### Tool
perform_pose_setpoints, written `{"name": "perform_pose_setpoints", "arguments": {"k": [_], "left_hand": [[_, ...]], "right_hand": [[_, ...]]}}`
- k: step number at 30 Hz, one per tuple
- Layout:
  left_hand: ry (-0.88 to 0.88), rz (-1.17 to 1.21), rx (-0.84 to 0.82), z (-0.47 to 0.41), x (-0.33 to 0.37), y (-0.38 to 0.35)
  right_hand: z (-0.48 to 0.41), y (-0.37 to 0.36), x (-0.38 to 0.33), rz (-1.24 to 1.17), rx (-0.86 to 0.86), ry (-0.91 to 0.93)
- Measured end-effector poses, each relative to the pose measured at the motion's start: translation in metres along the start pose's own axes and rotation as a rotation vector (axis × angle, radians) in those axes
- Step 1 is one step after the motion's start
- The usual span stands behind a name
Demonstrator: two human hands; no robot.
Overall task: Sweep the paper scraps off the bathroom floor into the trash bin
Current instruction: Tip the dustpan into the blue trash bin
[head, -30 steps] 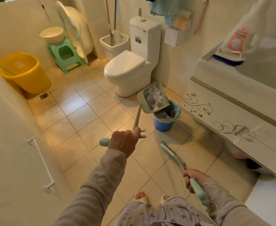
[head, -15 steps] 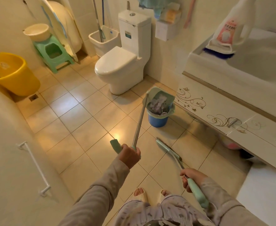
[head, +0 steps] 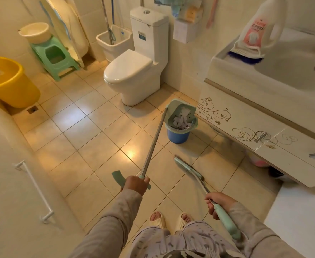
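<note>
My left hand (head: 135,184) grips the top of a long-handled dustpan (head: 179,111), whose green pan is tipped over the mouth of the small blue trash bin (head: 178,135). White paper scraps (head: 181,122) lie in the bin and along the pan's lower edge. My right hand (head: 217,202) holds the mint handle of a broom (head: 188,169); its brush head rests on the tiles just in front of the bin, to its right. The floor tiles around the bin show no scraps.
A white toilet (head: 132,71) stands behind the bin, the vanity cabinet (head: 246,123) with its sink to the right. A yellow bucket (head: 7,82), green stool (head: 55,56) and mop sink (head: 114,40) line the back left. My slippered feet (head: 169,219) are below.
The dustpan has dropped from above the bin to its rim and tilted steeper, and scraps have slid from it into the bin. The broom has barely moved.
</note>
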State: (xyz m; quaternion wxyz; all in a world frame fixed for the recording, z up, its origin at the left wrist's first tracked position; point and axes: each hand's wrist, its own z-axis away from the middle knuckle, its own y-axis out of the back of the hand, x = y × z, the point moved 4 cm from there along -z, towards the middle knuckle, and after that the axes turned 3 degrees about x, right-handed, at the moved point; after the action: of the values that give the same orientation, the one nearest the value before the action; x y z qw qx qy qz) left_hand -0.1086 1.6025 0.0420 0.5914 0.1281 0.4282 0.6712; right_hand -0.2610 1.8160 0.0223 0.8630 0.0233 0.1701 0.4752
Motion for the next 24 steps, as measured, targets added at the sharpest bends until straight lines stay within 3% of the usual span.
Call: {"name": "perform_pose_setpoints", "arguments": {"k": [4,8,16,24], "left_hand": [[0.034,0.062,-0.021,-0.001,0.001,0.007],[-0.031,-0.091,0.112,0.001,0.004,0.03],[-0.054,-0.472,0.204,-0.01,-0.056,0.07],[-0.037,-0.255,0.217,-0.005,-0.039,0.063]], "right_hand": [[-0.001,0.001,-0.001,-0.035,-0.005,-0.011],[-0.001,0.004,-0.003,-0.042,-0.007,-0.004],[0.003,0.001,-0.007,-0.003,-0.043,-0.009],[0.009,-0.003,-0.011,-0.049,-0.084,-0.008]]}}
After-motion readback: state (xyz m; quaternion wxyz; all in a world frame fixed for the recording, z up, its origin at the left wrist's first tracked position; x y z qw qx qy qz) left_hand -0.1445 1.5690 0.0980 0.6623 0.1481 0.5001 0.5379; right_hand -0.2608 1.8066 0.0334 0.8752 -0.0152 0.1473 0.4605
